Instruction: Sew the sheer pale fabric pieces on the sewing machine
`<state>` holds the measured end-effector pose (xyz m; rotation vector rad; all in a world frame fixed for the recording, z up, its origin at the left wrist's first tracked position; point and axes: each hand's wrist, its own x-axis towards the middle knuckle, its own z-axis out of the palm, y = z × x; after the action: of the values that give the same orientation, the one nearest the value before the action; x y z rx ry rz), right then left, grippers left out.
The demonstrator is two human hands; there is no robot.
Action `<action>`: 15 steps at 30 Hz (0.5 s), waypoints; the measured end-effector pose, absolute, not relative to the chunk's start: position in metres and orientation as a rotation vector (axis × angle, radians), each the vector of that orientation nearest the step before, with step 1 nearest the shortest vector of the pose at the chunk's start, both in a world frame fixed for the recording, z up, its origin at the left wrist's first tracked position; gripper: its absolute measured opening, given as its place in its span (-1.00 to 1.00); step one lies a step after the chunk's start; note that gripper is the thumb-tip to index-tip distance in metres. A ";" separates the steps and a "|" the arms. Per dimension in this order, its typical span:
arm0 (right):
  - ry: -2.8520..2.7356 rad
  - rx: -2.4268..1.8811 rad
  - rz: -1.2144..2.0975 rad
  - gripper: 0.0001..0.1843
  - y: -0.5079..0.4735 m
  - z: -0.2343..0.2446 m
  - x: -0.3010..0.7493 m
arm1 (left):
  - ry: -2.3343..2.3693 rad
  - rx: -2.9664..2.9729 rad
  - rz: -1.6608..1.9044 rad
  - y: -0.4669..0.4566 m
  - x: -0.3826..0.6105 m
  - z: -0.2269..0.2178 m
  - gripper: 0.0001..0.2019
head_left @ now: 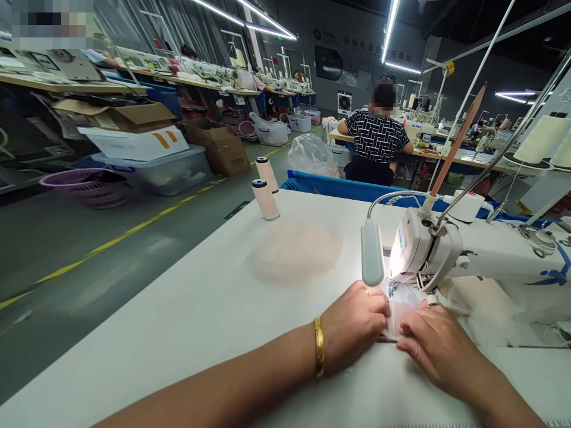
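In the head view, seeing a white table [178,333], with blue cloth [325,184] along far edge, two spools [266,201] near far-left corner. From left hand [357,315] to left edge, wide room; beyond, grey floor [169,261]. At sewing machine [486,246], clamping sheer fabric [396,318] with left hand; touching also with right hand [439,345], cannot tell if pinching.

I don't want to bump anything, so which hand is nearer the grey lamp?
Left. The left hand is just below the grey lamp; the right hand is farther right, across the fabric.
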<state>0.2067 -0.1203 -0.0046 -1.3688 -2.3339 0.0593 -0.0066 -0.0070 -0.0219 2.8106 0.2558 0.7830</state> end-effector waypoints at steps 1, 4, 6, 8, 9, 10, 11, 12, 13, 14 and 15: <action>-2.347 -1.362 0.049 -0.80 -0.122 -0.004 0.207 | 0.214 2.822 0.773 -0.008 -0.008 -0.022 -0.82; -2.345 -1.369 0.031 -0.80 -0.124 -0.006 0.206 | 0.167 2.847 0.760 -0.008 -0.010 -0.023 -0.81; -2.336 -1.381 0.032 -0.80 -0.124 -0.008 0.206 | 0.177 2.866 0.770 -0.007 -0.009 -0.024 -0.81; -2.329 -1.397 0.044 -0.82 -0.123 -0.010 0.207 | 0.203 2.889 0.773 -0.004 -0.009 -0.026 -0.82; -2.328 -1.403 0.048 -0.84 -0.122 -0.011 0.207 | 0.218 2.902 0.766 -0.003 -0.009 -0.026 -0.82; -2.328 -1.406 0.051 -0.86 -0.121 -0.011 0.207 | 0.235 2.915 0.757 -0.002 -0.008 -0.025 -0.82; -2.331 -1.410 0.055 -0.88 -0.120 -0.011 0.208 | 0.251 2.926 0.747 0.000 -0.008 -0.024 -0.83; -2.335 -1.415 0.063 -0.90 -0.119 -0.010 0.208 | 0.267 2.934 0.743 0.001 -0.007 -0.023 -0.83; -2.341 -1.423 0.076 -0.91 -0.118 -0.009 0.208 | 0.285 2.939 0.743 0.002 -0.007 -0.022 -0.84; -2.349 -1.433 0.096 -0.92 -0.118 -0.008 0.207 | 0.302 2.943 0.744 0.003 -0.007 -0.021 -0.85; -2.358 -1.445 0.120 -0.91 -0.117 -0.007 0.207 | 0.312 2.950 0.745 0.004 -0.006 -0.020 -0.85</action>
<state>0.2072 -0.1170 -0.0068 -1.4447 -2.3576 0.1197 -0.0063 0.0039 -0.0204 2.9497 0.3125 0.7453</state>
